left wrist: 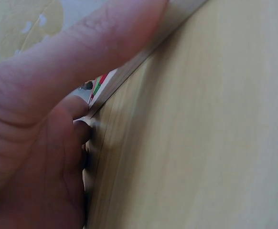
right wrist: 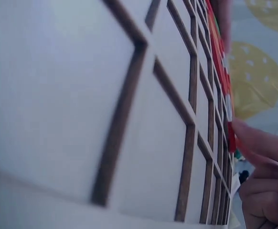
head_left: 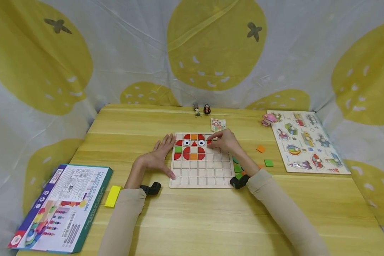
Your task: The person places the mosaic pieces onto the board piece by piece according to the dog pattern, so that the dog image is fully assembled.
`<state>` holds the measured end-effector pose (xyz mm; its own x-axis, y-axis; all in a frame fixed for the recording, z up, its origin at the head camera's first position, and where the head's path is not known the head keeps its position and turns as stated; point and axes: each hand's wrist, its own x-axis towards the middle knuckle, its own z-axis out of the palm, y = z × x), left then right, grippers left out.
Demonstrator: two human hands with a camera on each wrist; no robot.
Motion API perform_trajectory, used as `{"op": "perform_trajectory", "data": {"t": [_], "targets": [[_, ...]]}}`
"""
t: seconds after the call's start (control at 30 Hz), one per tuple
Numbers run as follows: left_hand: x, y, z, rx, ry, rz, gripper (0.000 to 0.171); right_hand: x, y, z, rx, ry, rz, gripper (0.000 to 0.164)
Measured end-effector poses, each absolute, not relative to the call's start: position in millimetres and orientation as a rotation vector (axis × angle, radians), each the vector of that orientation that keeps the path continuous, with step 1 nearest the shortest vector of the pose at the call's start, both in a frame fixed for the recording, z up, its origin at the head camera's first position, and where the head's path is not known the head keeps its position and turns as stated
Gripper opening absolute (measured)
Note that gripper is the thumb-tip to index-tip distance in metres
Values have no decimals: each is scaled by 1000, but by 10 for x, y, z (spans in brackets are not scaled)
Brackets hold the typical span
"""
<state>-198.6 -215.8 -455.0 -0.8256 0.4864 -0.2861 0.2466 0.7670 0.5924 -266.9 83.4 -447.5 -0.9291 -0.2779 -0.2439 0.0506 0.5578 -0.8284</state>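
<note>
A wooden grid board (head_left: 202, 173) lies on the table, its upper left cells filled with red, orange, green and eye-patterned tiles. My right hand (head_left: 227, 142) pinches a red tile (right wrist: 231, 138) at the cell just right of the right-hand eye tile (head_left: 201, 143). In the head view, the fingers partly cover this tile. Along the board's left edge, my left hand (head_left: 156, 157) lies with fingers spread, its thumb on the lower left rim and its fingertips at the upper left corner. A small printed picture card (head_left: 218, 124) lies behind the board.
Loose green (head_left: 268, 163) and orange tiles (head_left: 260, 149) lie right of the board, some under the right forearm. Further right is a picture puzzle board (head_left: 310, 142) with a pink toy (head_left: 269, 119). A box (head_left: 64, 209) and a yellow block (head_left: 113, 196) lie at left; small figurines (head_left: 206, 109) stand behind.
</note>
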Motion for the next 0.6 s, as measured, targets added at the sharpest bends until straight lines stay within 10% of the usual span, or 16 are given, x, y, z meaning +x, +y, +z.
{"op": "perform_trajectory", "data": {"t": [0.6], "targets": [[-1984,-2150,-4554,559,2536,764,151,-2733,852,-4449,-281,2446,-1305,23]]}}
